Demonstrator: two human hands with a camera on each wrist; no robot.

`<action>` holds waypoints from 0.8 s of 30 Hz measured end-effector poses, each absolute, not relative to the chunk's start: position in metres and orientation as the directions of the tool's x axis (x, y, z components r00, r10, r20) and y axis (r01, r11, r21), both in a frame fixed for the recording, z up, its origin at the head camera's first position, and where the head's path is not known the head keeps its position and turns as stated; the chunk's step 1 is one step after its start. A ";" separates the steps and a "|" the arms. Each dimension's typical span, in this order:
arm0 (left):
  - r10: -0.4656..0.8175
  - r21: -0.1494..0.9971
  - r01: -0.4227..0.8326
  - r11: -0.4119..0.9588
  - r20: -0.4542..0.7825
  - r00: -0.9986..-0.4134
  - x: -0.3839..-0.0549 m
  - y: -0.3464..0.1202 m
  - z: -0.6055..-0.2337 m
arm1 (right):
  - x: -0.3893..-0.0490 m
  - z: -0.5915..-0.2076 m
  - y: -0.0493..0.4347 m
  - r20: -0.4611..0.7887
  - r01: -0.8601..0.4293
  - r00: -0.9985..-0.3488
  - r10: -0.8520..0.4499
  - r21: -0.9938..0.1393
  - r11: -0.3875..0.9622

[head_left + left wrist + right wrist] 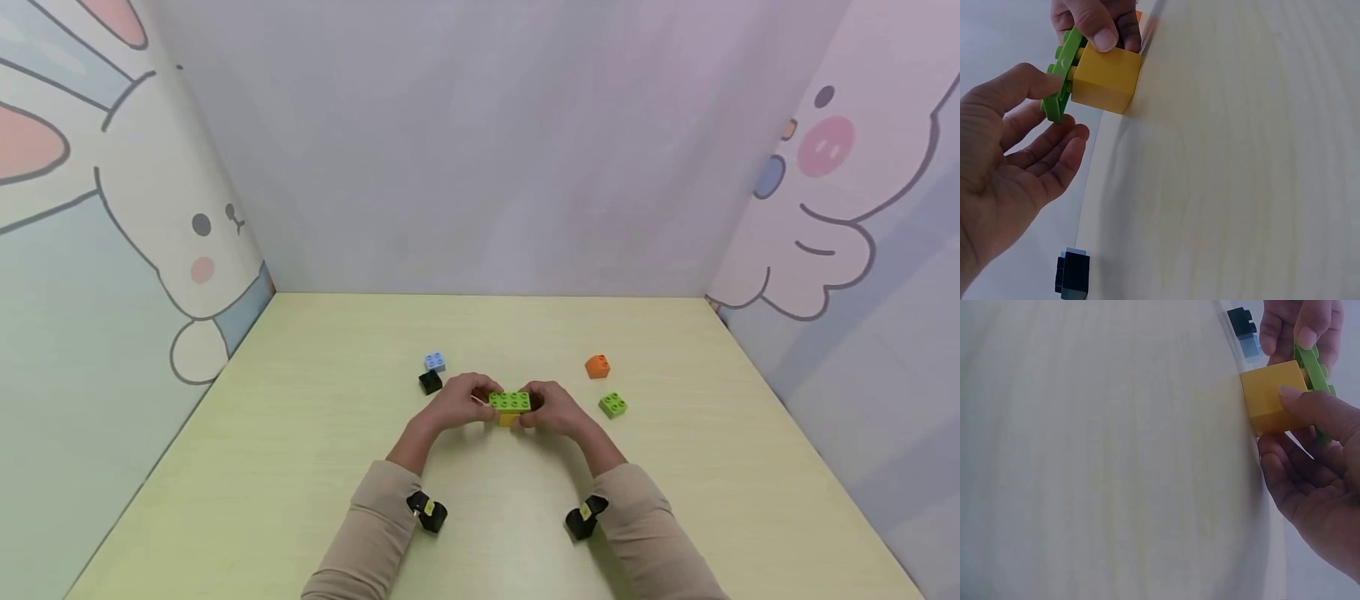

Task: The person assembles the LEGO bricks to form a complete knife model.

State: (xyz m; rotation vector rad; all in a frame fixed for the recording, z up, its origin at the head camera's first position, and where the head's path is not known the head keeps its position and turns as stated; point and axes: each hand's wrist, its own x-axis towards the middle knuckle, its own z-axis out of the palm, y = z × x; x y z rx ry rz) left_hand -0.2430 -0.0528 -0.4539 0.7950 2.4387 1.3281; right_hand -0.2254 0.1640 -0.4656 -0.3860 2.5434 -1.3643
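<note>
A flat green brick (pixel 510 400) with two rows of studs lies over a yellow block (pixel 1107 78) in the middle of the table. Yellow studs show in a gap between the two, and the green piece sits at a slight tilt in the left wrist view. My left hand (pixel 461 402) pinches one end of the green brick between thumb and fingers. From the other side, my right hand (pixel 557 408) grips the yellow block, its thumb on the near face in the right wrist view.
A light blue brick (pixel 434 362) and a black brick (pixel 430 382) stand beyond my left hand. To the right are an orange curved brick (pixel 597 367) and a small green brick (pixel 612 405). Cartoon-printed walls (pixel 487 167) border the pale table (pixel 495 533).
</note>
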 end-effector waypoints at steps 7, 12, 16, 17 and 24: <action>0.580 0.832 0.357 0.425 0.053 -0.813 -0.245 -0.051 -0.455 | -0.226 -0.465 0.164 -0.078 -0.123 -0.939 -0.335 -0.833 0.539; 0.585 0.820 0.380 0.428 0.070 -0.808 -0.246 -0.051 -0.456 | -0.226 -0.464 0.164 -0.065 -0.140 -0.934 -0.353 -0.839 0.526; 0.591 0.803 0.402 0.439 0.079 -0.803 -0.246 -0.050 -0.453 | -0.225 -0.465 0.164 -0.054 -0.153 -0.933 -0.356 -0.836 0.527; 0.591 0.799 0.406 0.444 0.080 -0.802 -0.246 -0.050 -0.452 | -0.225 -0.466 0.163 -0.053 -0.154 -0.933 -0.356 -0.835 0.529; 0.588 0.777 0.416 0.472 0.074 -0.805 -0.246 -0.050 -0.451 | -0.225 -0.462 0.162 -0.057 -0.162 -0.933 -0.355 -0.816 0.556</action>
